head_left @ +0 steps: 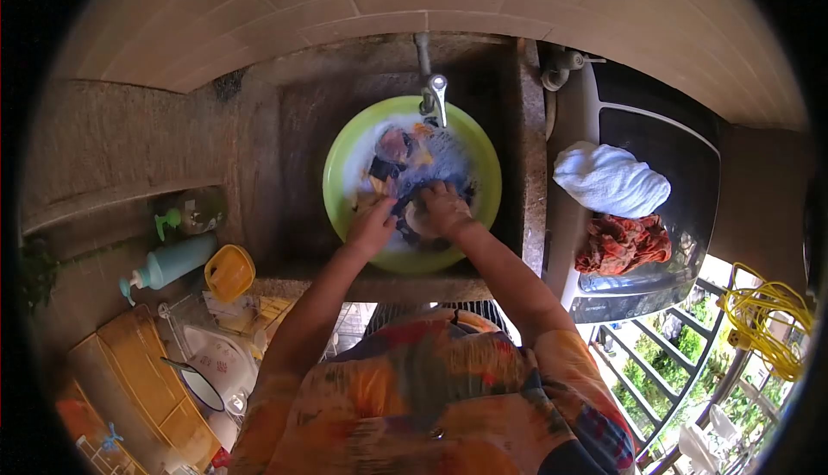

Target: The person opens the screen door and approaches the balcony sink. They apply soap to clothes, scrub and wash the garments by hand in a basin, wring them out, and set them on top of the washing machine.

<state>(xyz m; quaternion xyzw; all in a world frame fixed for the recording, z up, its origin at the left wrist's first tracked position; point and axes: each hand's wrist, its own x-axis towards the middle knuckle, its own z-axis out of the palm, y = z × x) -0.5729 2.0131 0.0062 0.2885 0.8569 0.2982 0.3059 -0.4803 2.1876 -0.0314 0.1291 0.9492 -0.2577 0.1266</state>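
A green basin (335,164) holds cloudy, sudsy water and a soaked multicoloured cloth (392,164) with dark blue, orange and pinkish patches. Both of my hands are in the basin near its front rim. My left hand (373,225) is closed on a fold of the cloth at the front left, its fingertips partly hidden. To its right, my right hand (443,210) bends its fingers over a dark bunched part of the same cloth and grips it. Above the basin's far rim hangs a metal tap (436,95).
The basin stands in a dark stone sink (293,147). On the right, a white towel (611,180) and a red patterned cloth (623,245) lie on a washing machine (655,130). A pump bottle (177,264) and a yellow container (229,273) stand left.
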